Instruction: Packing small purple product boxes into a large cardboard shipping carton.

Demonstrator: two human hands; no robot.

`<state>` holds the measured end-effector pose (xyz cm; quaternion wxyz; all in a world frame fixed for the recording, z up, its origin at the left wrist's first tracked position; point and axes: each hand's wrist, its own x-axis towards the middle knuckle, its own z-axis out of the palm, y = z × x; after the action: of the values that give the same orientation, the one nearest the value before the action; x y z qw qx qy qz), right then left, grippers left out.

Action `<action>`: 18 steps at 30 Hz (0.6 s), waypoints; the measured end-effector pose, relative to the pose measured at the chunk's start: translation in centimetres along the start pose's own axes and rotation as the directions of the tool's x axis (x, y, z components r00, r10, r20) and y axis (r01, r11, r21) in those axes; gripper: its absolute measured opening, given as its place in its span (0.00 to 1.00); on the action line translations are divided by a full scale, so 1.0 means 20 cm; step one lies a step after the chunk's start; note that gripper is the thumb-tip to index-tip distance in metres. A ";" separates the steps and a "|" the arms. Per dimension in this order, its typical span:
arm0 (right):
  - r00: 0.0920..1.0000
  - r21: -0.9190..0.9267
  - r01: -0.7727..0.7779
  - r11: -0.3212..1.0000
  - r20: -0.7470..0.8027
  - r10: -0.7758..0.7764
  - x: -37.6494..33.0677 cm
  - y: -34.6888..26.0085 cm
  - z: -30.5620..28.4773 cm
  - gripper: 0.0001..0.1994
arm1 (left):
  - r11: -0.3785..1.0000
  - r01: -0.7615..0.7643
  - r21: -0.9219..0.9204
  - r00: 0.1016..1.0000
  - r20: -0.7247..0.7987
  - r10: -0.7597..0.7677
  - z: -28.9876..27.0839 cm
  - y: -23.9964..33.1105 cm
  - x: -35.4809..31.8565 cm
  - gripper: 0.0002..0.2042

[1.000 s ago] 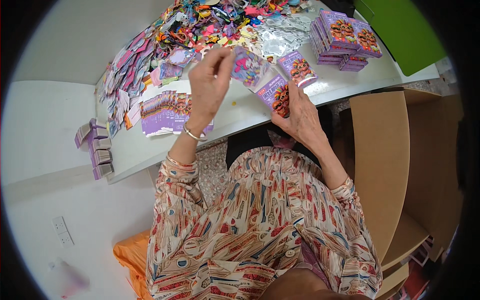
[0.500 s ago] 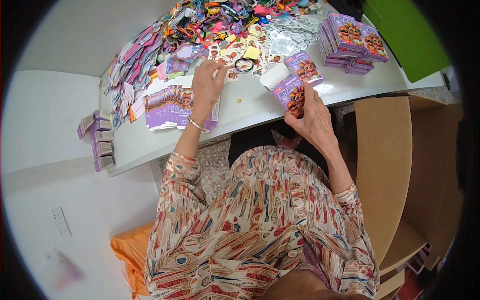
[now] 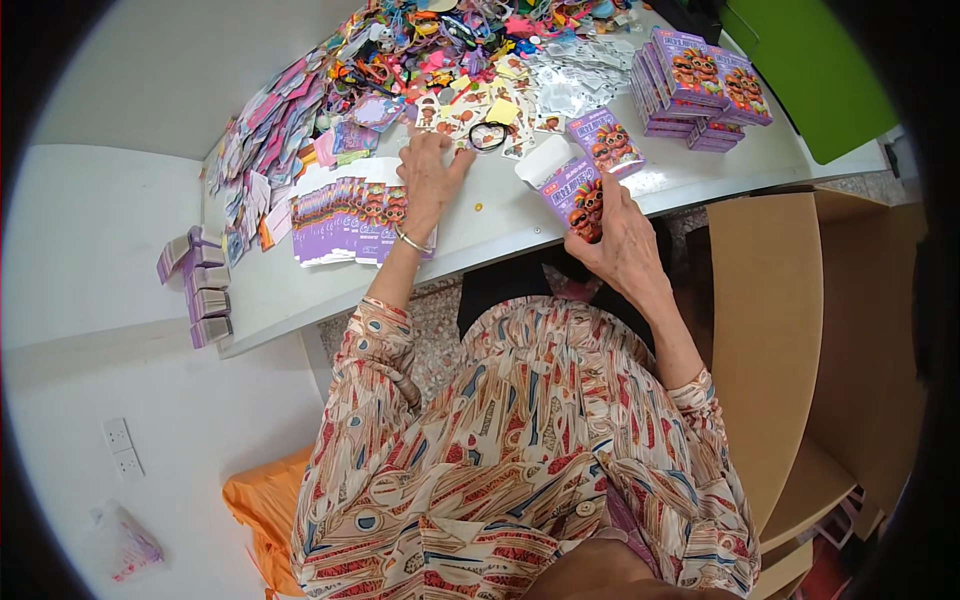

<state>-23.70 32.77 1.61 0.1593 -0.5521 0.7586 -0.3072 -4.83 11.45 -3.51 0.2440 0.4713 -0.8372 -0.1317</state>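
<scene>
- The right hand (image 3: pixel 622 232) grips a small purple box (image 3: pixel 577 195) with its white flap open, holding it just over the near edge of the white table (image 3: pixel 500 225).
- The left hand (image 3: pixel 430 175) lies flat on the table with fingers spread, fingertips touching the loose stickers (image 3: pixel 470 115) beside a black ring (image 3: pixel 487 136).
- A second purple box (image 3: pixel 605 140) lies just beyond the held one.
- A row of flat purple cartons (image 3: pixel 345 210) sits under and left of the left wrist, near the near edge.
- A stack of filled purple boxes (image 3: pixel 700 90) stands toward the right far corner.
- A heap of colourful trinkets (image 3: pixel 440 40) covers the far edge.
- A green board (image 3: pixel 810 80) lies at the right end.
</scene>
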 end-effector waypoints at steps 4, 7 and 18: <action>1.000 0.002 0.024 1.000 -0.013 -0.024 0.00 0.01 0.00 0.39 | 1.000 0.023 0.006 1.000 0.008 -0.023 -0.01 0.03 0.02 0.16; 1.000 0.010 0.023 1.000 -0.009 -0.023 0.00 0.00 0.00 0.39 | 0.999 0.042 0.018 0.996 0.076 -0.043 -0.01 0.02 0.04 0.17; 1.000 0.003 0.017 1.000 0.009 -0.017 0.00 0.00 -0.01 0.40 | 0.998 0.061 -0.018 0.998 -0.018 -0.061 0.04 0.01 0.05 0.21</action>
<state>-23.82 32.88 1.73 0.1609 -0.5596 0.7526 -0.3074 -5.75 10.77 -3.78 0.2516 0.4957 -0.8190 -0.1421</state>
